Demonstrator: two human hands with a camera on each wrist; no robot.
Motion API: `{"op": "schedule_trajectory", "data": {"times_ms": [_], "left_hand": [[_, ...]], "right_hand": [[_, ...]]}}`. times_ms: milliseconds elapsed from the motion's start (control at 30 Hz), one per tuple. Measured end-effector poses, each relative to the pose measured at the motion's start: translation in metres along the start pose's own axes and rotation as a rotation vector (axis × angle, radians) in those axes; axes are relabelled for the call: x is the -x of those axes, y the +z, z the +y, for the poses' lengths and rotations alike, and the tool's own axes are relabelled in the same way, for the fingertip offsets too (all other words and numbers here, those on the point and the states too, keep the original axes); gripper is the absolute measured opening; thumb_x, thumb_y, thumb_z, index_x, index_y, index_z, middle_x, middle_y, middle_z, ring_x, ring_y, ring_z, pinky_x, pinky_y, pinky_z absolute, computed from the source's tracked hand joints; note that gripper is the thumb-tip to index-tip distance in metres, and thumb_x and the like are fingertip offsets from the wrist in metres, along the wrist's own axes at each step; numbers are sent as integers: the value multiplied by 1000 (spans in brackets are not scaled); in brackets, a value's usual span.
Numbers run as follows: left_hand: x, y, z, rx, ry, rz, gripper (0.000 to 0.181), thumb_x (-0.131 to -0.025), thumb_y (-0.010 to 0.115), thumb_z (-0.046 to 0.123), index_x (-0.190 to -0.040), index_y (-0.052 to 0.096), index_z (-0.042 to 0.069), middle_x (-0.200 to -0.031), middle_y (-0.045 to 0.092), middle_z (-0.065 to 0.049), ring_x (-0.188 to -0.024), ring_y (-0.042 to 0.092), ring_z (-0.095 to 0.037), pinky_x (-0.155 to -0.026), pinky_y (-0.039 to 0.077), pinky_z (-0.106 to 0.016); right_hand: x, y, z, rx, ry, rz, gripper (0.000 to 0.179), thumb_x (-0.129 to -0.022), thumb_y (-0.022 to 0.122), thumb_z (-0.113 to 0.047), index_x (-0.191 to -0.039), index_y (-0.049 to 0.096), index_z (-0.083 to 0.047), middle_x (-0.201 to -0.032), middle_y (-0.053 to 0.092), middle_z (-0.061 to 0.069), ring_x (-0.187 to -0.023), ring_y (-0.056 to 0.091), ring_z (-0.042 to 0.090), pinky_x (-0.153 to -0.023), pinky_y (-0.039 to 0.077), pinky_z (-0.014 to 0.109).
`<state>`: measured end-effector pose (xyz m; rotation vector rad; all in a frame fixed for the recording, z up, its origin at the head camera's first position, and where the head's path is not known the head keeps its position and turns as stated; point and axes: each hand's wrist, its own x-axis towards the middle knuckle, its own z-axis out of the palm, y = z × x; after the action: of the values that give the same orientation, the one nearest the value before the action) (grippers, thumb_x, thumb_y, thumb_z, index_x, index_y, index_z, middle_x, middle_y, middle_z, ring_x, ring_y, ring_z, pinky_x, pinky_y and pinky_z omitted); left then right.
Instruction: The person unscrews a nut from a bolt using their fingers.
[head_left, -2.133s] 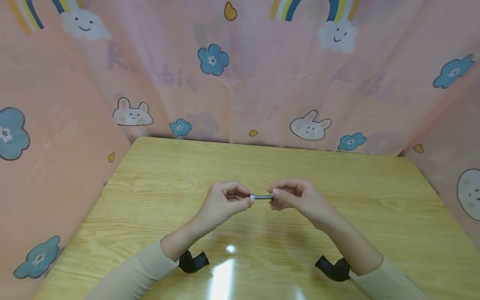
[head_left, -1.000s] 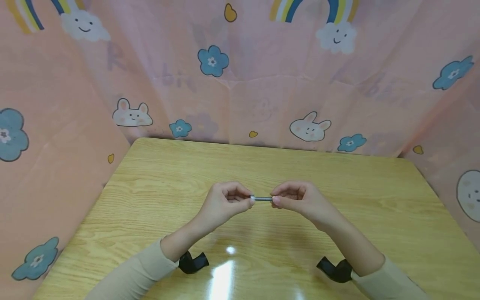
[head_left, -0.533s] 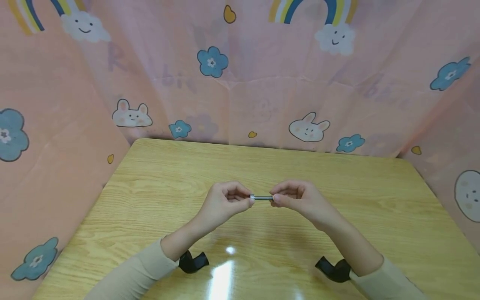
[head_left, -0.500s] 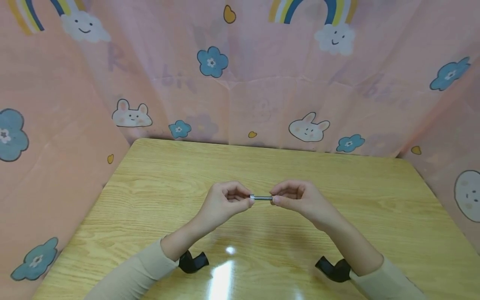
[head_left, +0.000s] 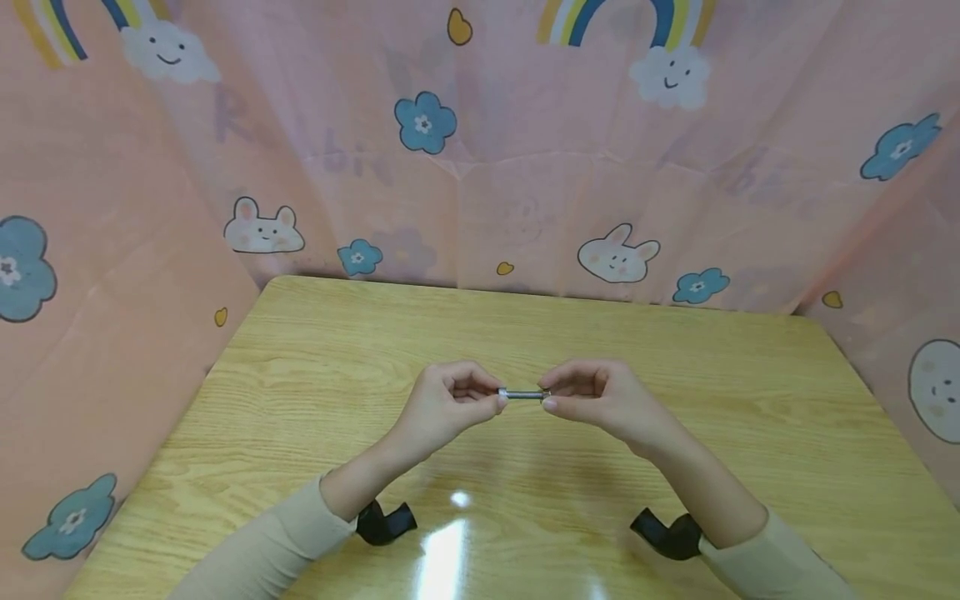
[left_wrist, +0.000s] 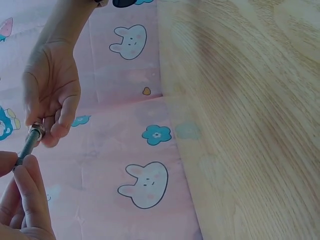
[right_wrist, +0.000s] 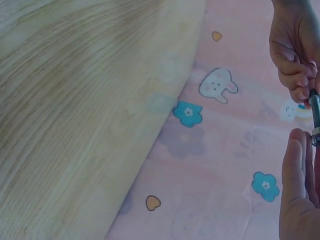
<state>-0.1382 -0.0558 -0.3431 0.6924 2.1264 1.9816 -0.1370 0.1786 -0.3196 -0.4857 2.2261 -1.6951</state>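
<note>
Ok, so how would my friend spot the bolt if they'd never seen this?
Start at the wooden table in front of the pink cloth, and look over the table's middle. There, the bolt runs straight across from the left hand to the right hand. It's the long, thin grey rod, while the shiny nut at the right hand's end is only a short ring.

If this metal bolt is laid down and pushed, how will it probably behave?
The bolt is likely stiff: its metal shank runs straight, without sag. Being metallic, it is perhaps heavy for its size. That shank looks round, so it may roll, but the wider nut at one end could make it wobble.
</note>
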Motion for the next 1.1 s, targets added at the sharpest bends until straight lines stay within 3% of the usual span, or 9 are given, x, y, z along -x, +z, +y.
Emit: {"op": "schedule_trajectory", "data": {"times_ms": [133,367,600,833,1100], "left_hand": [[0,0,0,0,1,0,11,-84,67,5,-92,67,-2,-86,68,-10,-77,64,-32,-67,55,-29],[1,0,1,1,-12,7,11,-84,68,6,-93,68,-1,-86,68,-10,-77,65,-28,-67,55,-29],[0,0,1,6,2,8,11,-84,68,6,-93,67,-1,-87,67,-10,-78,64,-34,-67,55,-29],[0,0,1,8,5,14,11,-84,67,5,-92,68,-1,-86,68,-10,-78,64,-36,-67,55,-29],[0,-1,0,1,-2,4,12,-84,68,7,-94,67,-1,-88,67,-10,-79,64,-34,-68,55,-29]], "right_hand": [[0,1,0,-9,-13,5,30,-87,66,-8,-111,58,8,-101,63,16,-87,64,20,-78,54,32],[-1,0,-3,-20,64,-1,33,-91,61,-17,-107,60,12,-90,67,19,-81,67,20,-77,54,35],[1,0,0,-4,7,25,33,-85,68,-9,-111,59,9,-98,64,13,-85,64,18,-77,54,30],[-3,-1,-1,-42,51,-7,37,-93,59,-19,-111,58,14,-91,68,16,-82,67,20,-76,55,34],[-1,-1,2,-52,27,28,34,-86,67,-8,-111,59,14,-99,67,15,-86,67,17,-78,53,31]]}}
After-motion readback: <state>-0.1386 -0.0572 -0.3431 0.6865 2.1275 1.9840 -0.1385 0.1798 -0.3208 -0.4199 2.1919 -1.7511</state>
